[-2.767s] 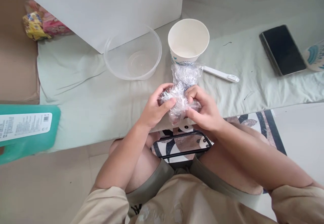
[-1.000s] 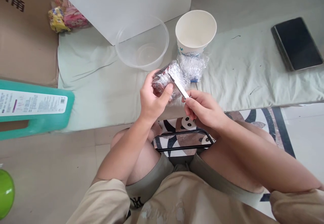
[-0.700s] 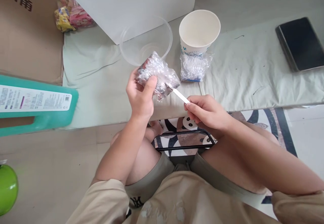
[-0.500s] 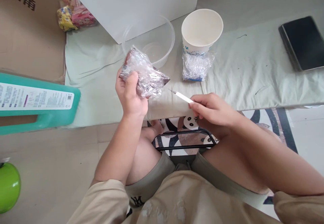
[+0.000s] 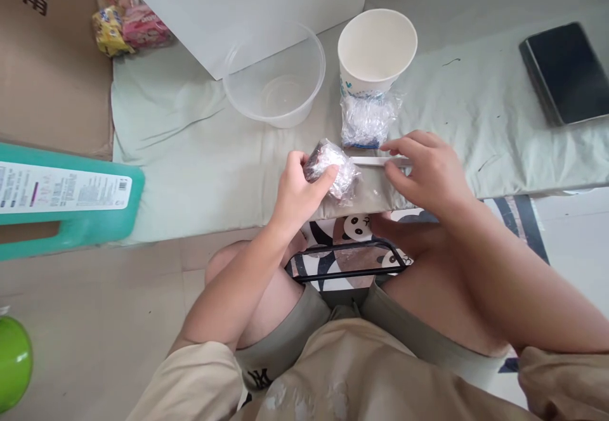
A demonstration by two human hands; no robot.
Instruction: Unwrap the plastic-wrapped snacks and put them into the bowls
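My left hand (image 5: 304,186) is closed around a crinkled clear plastic-wrapped packet (image 5: 335,167), with the thumb pressed on top. A slim white pen-like tool (image 5: 368,161) lies on the cloth to the right of that packet, its thin metal tip out of sight. Over the tool's right end, my right hand (image 5: 431,167) has thumb and fingers spread apart. A second plastic-wrapped bundle (image 5: 368,122), blue at its base, sits just beyond the tool. Behind it stands a white paper cup (image 5: 378,44) with blue print. A clear round plastic bowl (image 5: 285,107) is at its left.
The pale green cloth (image 5: 200,186) covers a low bench. A phone-like black device (image 5: 568,72) lies at right. A white box (image 5: 266,2), bagged snacks (image 5: 136,25), a cardboard box (image 5: 52,72) and a teal jug (image 5: 104,218) are at back and left.
The packet in my left hand has moved right and down toward the bench edge. My right hand has shifted right, and its fingers have opened from the tool, now lying on the cloth.
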